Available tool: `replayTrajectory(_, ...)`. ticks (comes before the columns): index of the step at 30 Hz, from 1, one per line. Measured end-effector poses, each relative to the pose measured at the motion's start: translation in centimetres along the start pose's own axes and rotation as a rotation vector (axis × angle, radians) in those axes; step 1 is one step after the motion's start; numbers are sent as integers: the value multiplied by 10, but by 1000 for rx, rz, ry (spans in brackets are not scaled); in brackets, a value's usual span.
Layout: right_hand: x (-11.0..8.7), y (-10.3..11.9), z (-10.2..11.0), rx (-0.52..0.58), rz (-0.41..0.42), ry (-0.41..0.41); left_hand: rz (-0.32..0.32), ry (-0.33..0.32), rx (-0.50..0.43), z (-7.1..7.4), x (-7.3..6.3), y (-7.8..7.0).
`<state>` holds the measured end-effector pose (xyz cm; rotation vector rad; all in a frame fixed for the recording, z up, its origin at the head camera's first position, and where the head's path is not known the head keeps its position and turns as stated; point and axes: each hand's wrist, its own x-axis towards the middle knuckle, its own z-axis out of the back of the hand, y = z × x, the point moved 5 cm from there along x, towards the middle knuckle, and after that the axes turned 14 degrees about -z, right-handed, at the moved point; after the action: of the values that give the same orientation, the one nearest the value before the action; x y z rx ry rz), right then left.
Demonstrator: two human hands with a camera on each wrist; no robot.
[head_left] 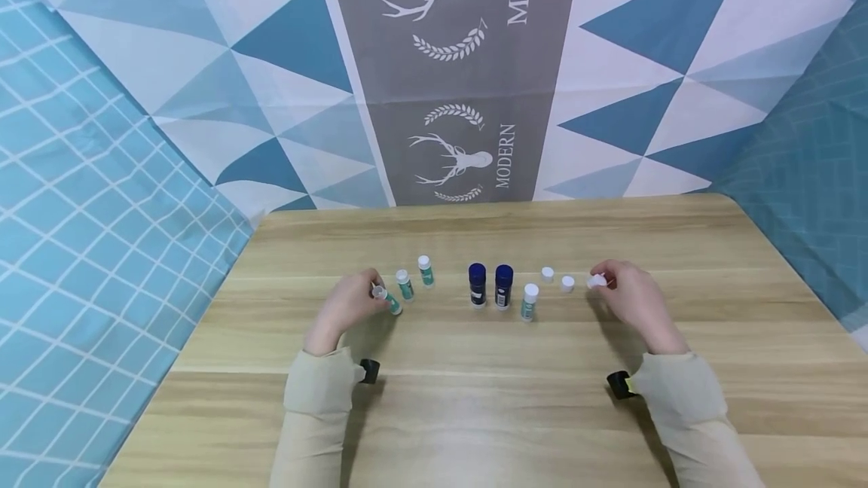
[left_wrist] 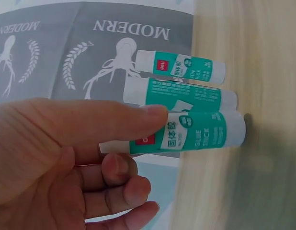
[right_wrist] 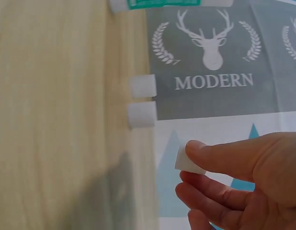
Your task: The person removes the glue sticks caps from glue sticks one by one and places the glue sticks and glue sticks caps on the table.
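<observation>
Between thumb and fingers, my left hand [head_left: 349, 301] grips a green-and-white glue stick [left_wrist: 200, 132] near its top. In the head view this stick tilts, its base close over the table. Two similar glue sticks, a near one [head_left: 404, 286] and a farther one [head_left: 426, 272], stand upright just to the right of that hand. On the other side, my right hand [head_left: 632, 300] pinches a small white cap [right_wrist: 184, 162] between thumb and fingertips, raised off the table. Two more white caps [head_left: 547, 274] [head_left: 567, 284] sit on the table to its left.
Two dark blue-capped bottles [head_left: 478, 286] [head_left: 503, 288] stand side by side mid-table. Just right of them is another glue stick [head_left: 529, 303] with its white top. Behind the wooden table [head_left: 447, 413] hangs a patterned cloth [head_left: 468, 96].
</observation>
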<state>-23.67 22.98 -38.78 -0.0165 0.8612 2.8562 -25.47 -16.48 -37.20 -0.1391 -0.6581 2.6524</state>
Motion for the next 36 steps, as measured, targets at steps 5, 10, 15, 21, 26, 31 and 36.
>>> replayTrajectory(5,4,-7,-4,6,-6,9,5,1,16,-2,1,1)
replayTrajectory(10,6,-19,-7,38,-30,23,13,-8,6,-3,1,1)
replayTrajectory(15,8,-27,-11,39,-45,39,20,-28,-12,-5,1,3)
replayTrajectory(21,12,-28,-14,31,-27,40,28,-25,-13,-10,1,5)
replayTrajectory(26,14,-27,-16,24,-3,49,31,-38,-22,-10,0,4)
replayTrajectory(31,16,-29,-19,22,-2,74,44,-30,-14,-10,-1,4)
replayTrajectory(36,17,-29,-21,18,-3,93,59,-24,-18,-10,-2,3)
